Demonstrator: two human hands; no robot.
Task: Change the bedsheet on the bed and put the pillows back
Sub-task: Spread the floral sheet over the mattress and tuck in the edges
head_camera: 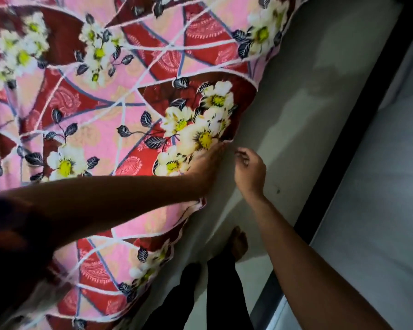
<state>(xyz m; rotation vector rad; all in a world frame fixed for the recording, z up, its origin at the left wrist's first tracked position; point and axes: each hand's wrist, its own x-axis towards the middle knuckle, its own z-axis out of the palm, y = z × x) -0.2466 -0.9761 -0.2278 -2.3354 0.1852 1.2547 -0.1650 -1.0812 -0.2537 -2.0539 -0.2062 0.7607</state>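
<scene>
A pink and red bedsheet with white and yellow flowers covers the bed and fills the left and middle of the view. Its edge hangs down the bed's right side. My left hand grips that hanging edge near a large flower, my forearm crossing over the sheet. My right hand hovers just right of the edge with fingers curled, holding nothing I can make out. No pillows are in view.
A narrow strip of grey floor runs between the bed and a dark door frame or threshold on the right. My legs in dark trousers and a bare foot stand in that strip.
</scene>
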